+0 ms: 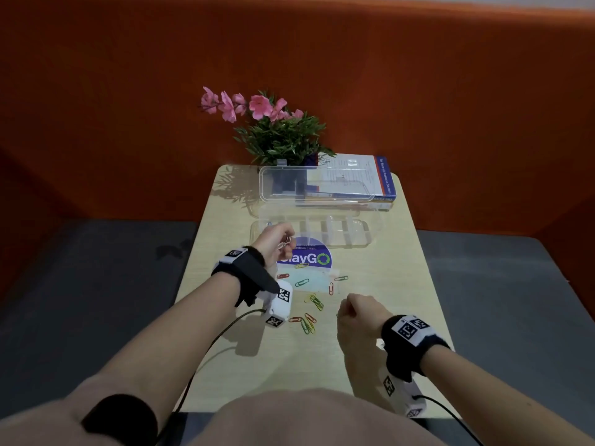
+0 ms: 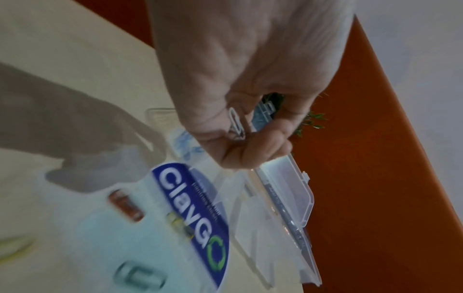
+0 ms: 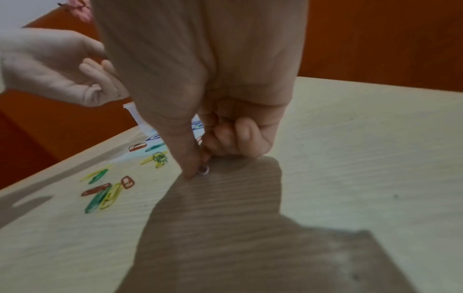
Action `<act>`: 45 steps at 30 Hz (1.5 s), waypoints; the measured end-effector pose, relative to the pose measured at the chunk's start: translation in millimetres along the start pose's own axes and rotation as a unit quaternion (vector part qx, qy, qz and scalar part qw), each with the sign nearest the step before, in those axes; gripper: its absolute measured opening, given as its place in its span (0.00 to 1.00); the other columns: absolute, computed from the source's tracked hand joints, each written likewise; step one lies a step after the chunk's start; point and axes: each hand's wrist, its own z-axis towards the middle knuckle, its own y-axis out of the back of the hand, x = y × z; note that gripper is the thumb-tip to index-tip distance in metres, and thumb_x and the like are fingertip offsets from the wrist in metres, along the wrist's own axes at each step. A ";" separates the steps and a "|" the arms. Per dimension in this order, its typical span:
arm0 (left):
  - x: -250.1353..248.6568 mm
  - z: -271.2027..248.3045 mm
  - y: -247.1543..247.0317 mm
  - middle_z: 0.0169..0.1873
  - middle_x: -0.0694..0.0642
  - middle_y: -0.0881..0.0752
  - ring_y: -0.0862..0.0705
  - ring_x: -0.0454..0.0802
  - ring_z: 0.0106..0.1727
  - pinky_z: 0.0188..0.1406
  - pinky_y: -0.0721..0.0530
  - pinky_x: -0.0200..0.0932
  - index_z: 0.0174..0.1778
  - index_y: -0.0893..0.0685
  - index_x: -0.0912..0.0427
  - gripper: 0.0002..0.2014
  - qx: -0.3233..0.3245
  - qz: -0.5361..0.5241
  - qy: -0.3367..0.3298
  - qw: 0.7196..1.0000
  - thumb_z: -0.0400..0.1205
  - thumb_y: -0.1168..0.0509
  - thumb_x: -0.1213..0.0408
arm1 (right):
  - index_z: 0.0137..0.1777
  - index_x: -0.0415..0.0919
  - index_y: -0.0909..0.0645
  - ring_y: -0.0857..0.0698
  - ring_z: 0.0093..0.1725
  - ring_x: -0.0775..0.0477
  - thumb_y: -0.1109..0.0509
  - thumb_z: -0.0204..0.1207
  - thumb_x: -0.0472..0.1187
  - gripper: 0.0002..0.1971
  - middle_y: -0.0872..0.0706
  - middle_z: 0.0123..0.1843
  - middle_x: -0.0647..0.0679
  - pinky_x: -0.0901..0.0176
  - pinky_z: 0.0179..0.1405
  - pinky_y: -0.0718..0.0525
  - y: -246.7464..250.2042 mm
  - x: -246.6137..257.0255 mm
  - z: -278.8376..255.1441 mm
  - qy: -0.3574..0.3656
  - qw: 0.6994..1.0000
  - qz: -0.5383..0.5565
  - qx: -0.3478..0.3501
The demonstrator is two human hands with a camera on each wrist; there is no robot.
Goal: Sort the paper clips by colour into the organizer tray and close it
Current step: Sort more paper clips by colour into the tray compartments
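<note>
My left hand is raised just in front of the clear organizer tray and pinches a white paper clip between thumb and fingers. The tray's lid stands open behind it. Red, green and yellow paper clips lie scattered on the table between my hands, also seen in the right wrist view as a cluster of paper clips. My right hand is down at the tabletop, fingers curled, its thumb and fingertip pinching a small pale paper clip.
A blue round sticker and a pale clear bag lie mid-table. A potted plant with pink flowers and a book stand at the far edge. The wooden table has bare surface on the right.
</note>
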 end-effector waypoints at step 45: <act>58.2 -30.9 28.5 0.40 0.51 0.15 0.15 0.53 0.47 0.46 0.19 0.42 0.41 0.15 0.51 0.04 -0.083 0.491 -0.093 0.862 0.76 0.33 0.65 | 0.61 0.39 0.16 0.17 0.59 0.40 0.42 0.77 0.30 0.18 0.13 0.61 0.41 0.62 0.49 0.25 46.2 87.2 56.8 0.121 0.988 -0.088 -0.031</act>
